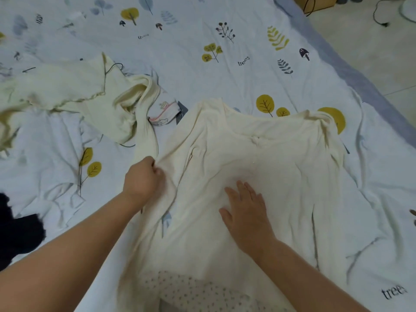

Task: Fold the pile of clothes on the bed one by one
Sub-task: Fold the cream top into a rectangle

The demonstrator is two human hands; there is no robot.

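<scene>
Cream top (258,158) flat w/ R hand (246,210), L hand (141,176) prob. pinching sleeve (146,136)

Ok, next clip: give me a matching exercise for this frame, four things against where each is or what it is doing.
Things:
1. left hand
2. right hand
3. dark garment
4. cardboard box

States:
A. at the frame's left edge
B. on the floor beyond the bed
C. flat on the cream shirt
D. grips the shirt's sleeve

Pairs: 1-D, 2-C, 3-A, 4-B
</scene>
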